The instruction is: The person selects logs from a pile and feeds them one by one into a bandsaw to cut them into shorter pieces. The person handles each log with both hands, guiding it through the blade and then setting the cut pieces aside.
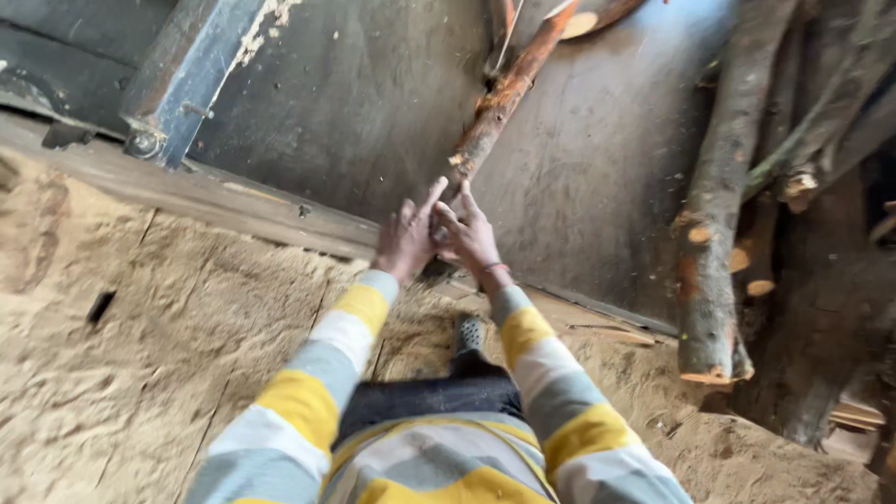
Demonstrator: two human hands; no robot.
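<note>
Setting: sawdust-covered floor (140, 373) against a dark metal wall (373, 103).
Branch: reddish thin log (499, 103), leaning on the wall, lower end at the hands.
Left hand (408, 238): grip released, fingers spread, touching the branch's foot.
Right hand (469, 235): grip released, fingertips beside the same end.
Nearby: thicker logs (719, 205) stacked at right.

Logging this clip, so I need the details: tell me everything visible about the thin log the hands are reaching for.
The thin log is a slim, reddish-brown pole with rough, flaking bark and pale patches where bark has come off. It leans steeply against a grey metal wall, its top running out of view. Its lower end points down toward the sawdust-covered floor. The left hand and right hand meet just below that end, fingers spread open, at or nearly touching it.
</note>
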